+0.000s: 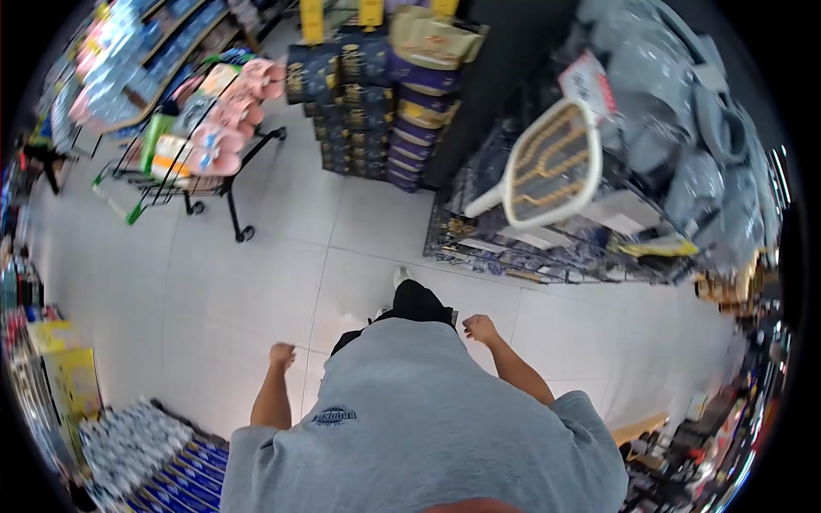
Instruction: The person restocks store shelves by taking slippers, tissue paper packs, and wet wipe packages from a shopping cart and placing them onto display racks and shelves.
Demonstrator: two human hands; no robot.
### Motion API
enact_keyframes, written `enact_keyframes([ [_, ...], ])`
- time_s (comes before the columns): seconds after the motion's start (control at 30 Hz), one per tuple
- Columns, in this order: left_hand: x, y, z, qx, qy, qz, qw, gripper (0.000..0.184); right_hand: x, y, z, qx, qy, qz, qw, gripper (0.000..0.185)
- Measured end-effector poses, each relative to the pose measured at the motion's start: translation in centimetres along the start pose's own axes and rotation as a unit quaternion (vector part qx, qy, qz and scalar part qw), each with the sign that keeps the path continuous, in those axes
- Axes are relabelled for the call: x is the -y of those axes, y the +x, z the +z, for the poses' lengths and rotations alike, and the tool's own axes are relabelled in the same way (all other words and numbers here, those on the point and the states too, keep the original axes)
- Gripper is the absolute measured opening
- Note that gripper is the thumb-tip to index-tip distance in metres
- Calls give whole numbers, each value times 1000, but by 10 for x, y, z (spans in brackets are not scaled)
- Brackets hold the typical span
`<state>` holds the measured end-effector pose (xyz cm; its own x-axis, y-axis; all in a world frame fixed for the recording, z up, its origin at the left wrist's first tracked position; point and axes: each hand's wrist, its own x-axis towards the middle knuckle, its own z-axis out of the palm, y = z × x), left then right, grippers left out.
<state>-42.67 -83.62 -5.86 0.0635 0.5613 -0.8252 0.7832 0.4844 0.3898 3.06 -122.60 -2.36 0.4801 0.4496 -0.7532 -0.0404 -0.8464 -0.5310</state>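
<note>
My left hand hangs out from my side above the pale floor, its fingers loosely curled, with nothing seen in them. On the other side, my right hand is beside my hip, also loosely closed, and no object shows in it. Neither hand touches the goods around me. Between them are my grey T-shirt and dark trousers. One light shoe pokes out ahead on the tiles.
A shopping cart with pink slippers stands ahead left. Stacked dark and purple bags are in front. A white electric swatter hangs by a wire rack on the right. Blue-and-white packs lie at lower left.
</note>
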Motion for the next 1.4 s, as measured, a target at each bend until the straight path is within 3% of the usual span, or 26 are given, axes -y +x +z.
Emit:
enact_keyframes([
  [0.1,-79,-17,51,42,-22,129,990,26,63,17,-10,-4,90,-44,995,25],
  [0.23,-171,-47,73,53,84,282,954,34,122,59,-9,14,17,-7,1000,23],
  [0.3,-205,-64,56,94,68,291,950,35,149,87,0,23,-1,7,1000,22],
  [0.33,-202,-51,51,74,52,337,937,34,158,101,5,29,4,8,1000,22],
  [0.43,-175,-2,17,21,43,298,953,33,197,132,24,52,2,17,999,23],
  [0.47,-160,14,0,17,32,218,975,34,208,147,29,53,-3,33,998,23],
  [0.6,-73,69,-87,27,132,45,990,37,270,189,58,65,-18,73,995,26],
  [0.63,-27,111,-110,85,424,146,890,41,286,196,64,68,-3,86,994,27],
  [0.67,-57,84,-137,68,339,-37,937,42,303,206,72,77,2,86,993,27],
  [0.7,-81,67,-165,52,309,-44,949,42,321,220,81,87,-8,87,992,27],
  [0.73,-71,83,-185,34,315,8,949,42,339,236,91,104,-38,70,991,27],
  [0.77,-68,90,-201,-40,206,53,976,39,357,250,99,121,-68,54,989,26],
  [0.8,-100,78,-213,-139,83,24,986,35,379,260,107,122,-83,15,989,23],
  [0.83,-118,82,-223,-175,14,42,984,31,403,272,113,122,-98,-25,987,21],
  [0.93,-202,81,-242,-196,-147,41,969,29,484,311,129,162,-155,-67,972,22],
  [0.97,-229,83,-248,-179,-157,58,970,29,521,315,137,164,-153,-78,972,21],
  [1.03,-271,104,-259,-160,-159,112,968,30,569,348,155,198,-93,-190,957,20],
  [1.1,-310,126,-269,-153,-142,173,962,31,666,321,160,164,-197,-266,929,22],
  [1.23,-406,162,-304,-143,-165,250,943,35,765,366,200,166,-86,-316,930,30],
  [1.3,-456,184,-323,-139,-187,269,935,35,827,350,207,157,-133,-345,916,33],
  [1.4,-517,222,-356,-211,-151,317,912,31,901,346,223,140,-121,-403,896,35],
])
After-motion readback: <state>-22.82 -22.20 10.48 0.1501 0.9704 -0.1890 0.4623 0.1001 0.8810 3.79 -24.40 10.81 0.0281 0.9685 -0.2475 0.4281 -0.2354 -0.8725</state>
